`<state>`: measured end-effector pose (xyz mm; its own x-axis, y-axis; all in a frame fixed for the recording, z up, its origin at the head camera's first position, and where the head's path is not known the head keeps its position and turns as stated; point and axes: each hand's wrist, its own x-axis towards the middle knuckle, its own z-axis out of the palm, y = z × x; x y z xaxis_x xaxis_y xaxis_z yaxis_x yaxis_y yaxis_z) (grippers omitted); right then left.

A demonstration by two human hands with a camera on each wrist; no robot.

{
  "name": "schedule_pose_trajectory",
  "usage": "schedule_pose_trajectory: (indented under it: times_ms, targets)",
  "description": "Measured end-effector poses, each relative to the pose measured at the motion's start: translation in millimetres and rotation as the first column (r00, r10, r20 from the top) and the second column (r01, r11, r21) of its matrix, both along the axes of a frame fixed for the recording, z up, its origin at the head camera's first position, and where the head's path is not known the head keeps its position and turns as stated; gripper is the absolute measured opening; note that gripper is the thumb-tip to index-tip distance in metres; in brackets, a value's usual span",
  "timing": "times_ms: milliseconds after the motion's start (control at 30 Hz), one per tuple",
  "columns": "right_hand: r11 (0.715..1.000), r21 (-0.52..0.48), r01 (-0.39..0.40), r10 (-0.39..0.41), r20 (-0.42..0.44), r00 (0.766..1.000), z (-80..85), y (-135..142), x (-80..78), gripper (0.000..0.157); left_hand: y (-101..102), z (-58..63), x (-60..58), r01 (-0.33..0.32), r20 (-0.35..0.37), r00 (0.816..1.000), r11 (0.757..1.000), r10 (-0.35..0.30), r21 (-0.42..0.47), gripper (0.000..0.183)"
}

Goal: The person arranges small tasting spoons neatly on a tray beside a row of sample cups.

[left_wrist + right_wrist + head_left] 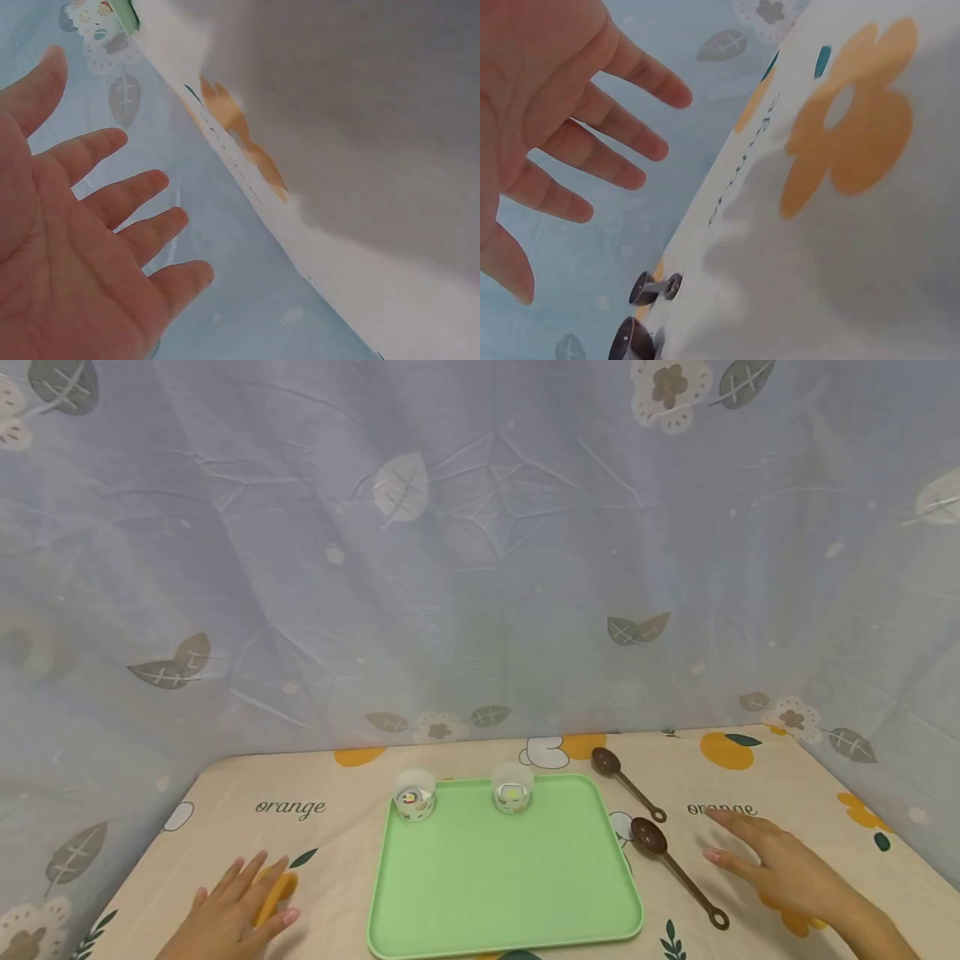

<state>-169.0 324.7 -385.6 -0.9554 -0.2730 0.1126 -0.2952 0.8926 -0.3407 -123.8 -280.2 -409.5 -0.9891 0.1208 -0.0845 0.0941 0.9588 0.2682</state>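
My left hand (pixel 228 914) hovers over the patterned cloth left of the tray, fingers spread; the left wrist view shows its bare palm (pixel 75 255). On the other side, my right hand (pixel 783 864) hangs over the cloth with its fingers extended and nothing in them. Nearest to it lies a brown spoon (pixel 678 872), bowl pointing toward the back. A second brown spoon (pixel 628 783) lies farther back, slanted the same way. Between the hands is a light green tray (pixel 502 877). Two small clear cups with printed sides, a left cup (pixel 415 795) and a right cup (pixel 512 788), stand at its back edge.
A cream tablecloth (pixel 330 877) printed with oranges, leaves and the word "orange" covers the table. Behind and on both sides hangs a pale curtain (pixel 480 568) with leaf and flower prints, meeting the table's back edge.
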Motion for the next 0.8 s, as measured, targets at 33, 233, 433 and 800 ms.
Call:
schedule_pose_trajectory:
  times_ms: [33, 233, 433, 800]
  targets:
    - [1.0, -0.018, -0.008, 0.008, -0.004, 1.0, 0.0, -2, -0.2, 0.059, 1, 1.4, -0.6, 0.007, 0.003, 1.0, 1.0, -0.007, 0.0, 0.071]
    - [0.993, -0.09, -0.081, 0.078, -0.031, 0.996, -0.4, -12, -0.3, 0.051, 9, 4.7, 0.9, 0.028, -0.011, 1.0, 0.996, -0.027, 0.084, 0.07]
    - [0.985, -0.088, -0.147, 0.14, -0.074, 0.987, -0.6, -19, 0.0, 0.047, 20, 7.0, 3.0, 0.067, -0.092, 0.994, 0.982, -0.052, 0.175, 0.062]
    - [0.971, -0.113, -0.209, 0.213, 0.022, 0.977, -0.1, -26, -1.8, 0.043, 46, 14.8, -3.4, 0.081, -0.081, 0.995, 0.949, -0.059, 0.304, 0.059]
